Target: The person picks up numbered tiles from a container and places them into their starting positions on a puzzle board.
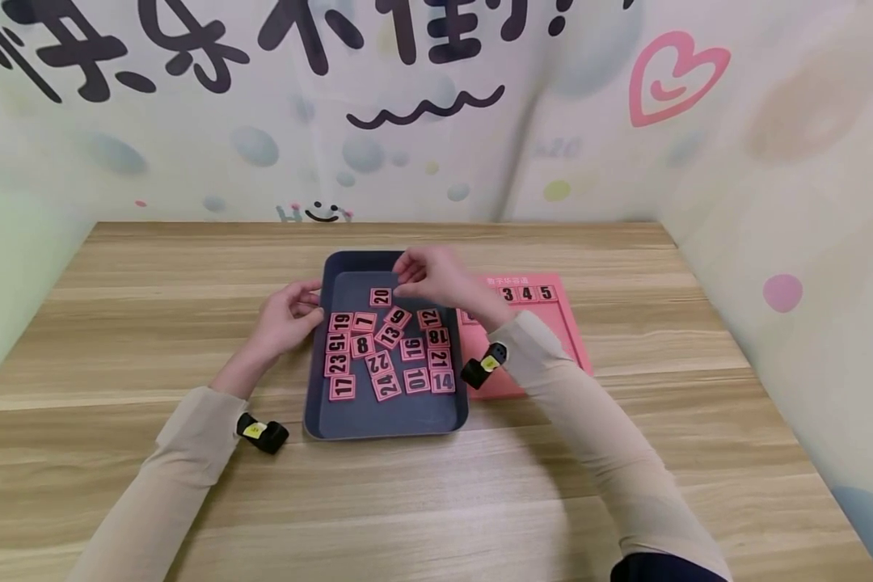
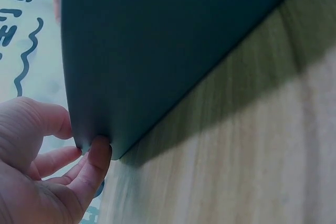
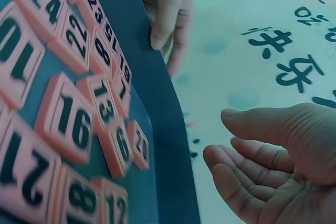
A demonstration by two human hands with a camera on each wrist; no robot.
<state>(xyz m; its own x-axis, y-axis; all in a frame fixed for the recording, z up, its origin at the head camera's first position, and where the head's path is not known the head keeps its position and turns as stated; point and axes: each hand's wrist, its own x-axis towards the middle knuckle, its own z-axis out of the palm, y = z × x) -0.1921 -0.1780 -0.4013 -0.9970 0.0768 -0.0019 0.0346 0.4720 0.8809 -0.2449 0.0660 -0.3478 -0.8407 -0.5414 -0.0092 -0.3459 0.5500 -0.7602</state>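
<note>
The dark tray (image 1: pixel 385 420) is pinched at its left rim by the left hand (image 1: pixel 287 318); above its far right corner, the right hand (image 1: pixel 435 280) is held empty, thumb and fingers apart! Numbered tiles (image 1: pixel 361 346) are strewn inside, the pink board (image 1: pixel 567 323) parked alongside.

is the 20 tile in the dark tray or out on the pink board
In the dark tray: the head view shows the 20 tile lying inside it near the far end, apart from the pink board.

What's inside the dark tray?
Pink number tiles lie in the tray. In the head view, the right hand covers its far right corner; anything beneath is hidden.
</note>
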